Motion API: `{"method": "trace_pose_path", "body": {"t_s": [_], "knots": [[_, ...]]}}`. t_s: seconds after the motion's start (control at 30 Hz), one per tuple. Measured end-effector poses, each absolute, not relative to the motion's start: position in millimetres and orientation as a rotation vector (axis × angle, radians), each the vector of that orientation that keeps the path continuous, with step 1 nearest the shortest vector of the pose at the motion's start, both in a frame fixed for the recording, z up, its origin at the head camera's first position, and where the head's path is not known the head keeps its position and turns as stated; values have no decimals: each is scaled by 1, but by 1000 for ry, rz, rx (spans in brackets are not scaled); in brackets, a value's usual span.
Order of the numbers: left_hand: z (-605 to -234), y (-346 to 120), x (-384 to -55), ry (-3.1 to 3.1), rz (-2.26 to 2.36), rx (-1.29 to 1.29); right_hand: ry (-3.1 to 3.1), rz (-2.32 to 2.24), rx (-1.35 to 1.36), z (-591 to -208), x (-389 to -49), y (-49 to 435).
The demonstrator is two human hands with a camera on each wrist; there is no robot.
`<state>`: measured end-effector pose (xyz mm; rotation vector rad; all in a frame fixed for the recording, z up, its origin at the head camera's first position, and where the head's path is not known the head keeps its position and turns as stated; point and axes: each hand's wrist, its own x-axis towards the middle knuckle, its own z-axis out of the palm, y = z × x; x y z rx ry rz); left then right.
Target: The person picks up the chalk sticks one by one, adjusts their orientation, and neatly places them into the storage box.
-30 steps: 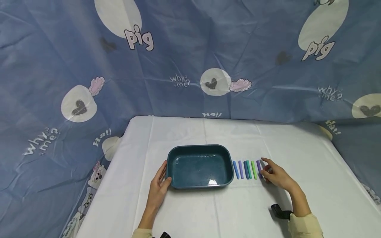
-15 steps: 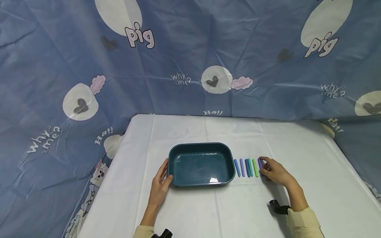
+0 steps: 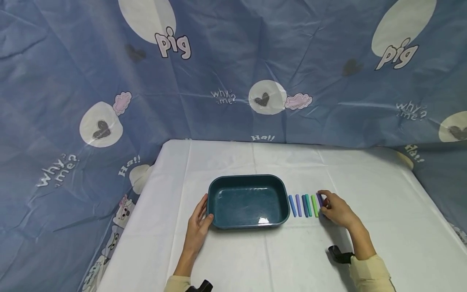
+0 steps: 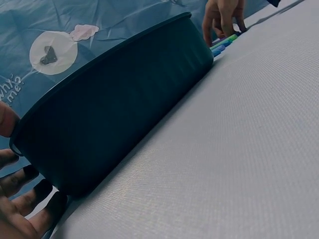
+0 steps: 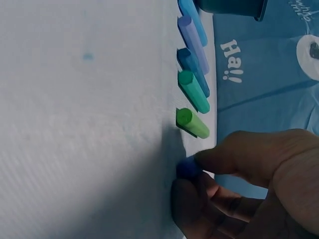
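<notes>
A dark teal rectangular tray [image 3: 248, 226] stands on the white cloth, nothing in it. At its left end my left hand [image 3: 197, 227] rests against the outer wall, thumb near the front corner; the left wrist view shows its spread fingers [image 4: 42, 191] touching the tray. To the right of the tray, short chalk-like sticks lie in a row: blue [image 3: 292, 206], lavender [image 3: 298, 205], dark blue [image 3: 305, 206], teal [image 3: 308, 205] and green [image 5: 193, 123]. My right hand [image 3: 337, 209] pinches the purple chalk stick [image 5: 188, 168] at the row's right end, between thumb and fingers, which partly cover it.
White cloth [image 3: 233, 259] covers the table. Behind it and at the sides hangs a blue printed curtain [image 3: 219, 61]. A black wrist camera [image 3: 340, 255] sits on the right forearm, another [image 3: 200, 286] near the left sleeve.
My right hand has closed in on the purple chalk stick, thumb and fingers now around it. The left hand and tray keep their places; the head view has shifted slightly.
</notes>
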<state>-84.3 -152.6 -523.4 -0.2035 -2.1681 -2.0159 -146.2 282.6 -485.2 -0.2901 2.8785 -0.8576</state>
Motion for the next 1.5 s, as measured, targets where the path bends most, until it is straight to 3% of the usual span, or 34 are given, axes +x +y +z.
{"method": "trace_pose_path", "body": {"t_s": [0.73,1.5], "knots": [[-521,-155,-83,-2211,-1984,-208,2955,-1106,-178,-498,-134,278],[-521,-152,-85,-2190,-1976,-198,2947,-1290,-316,-470,-144,258]]}}
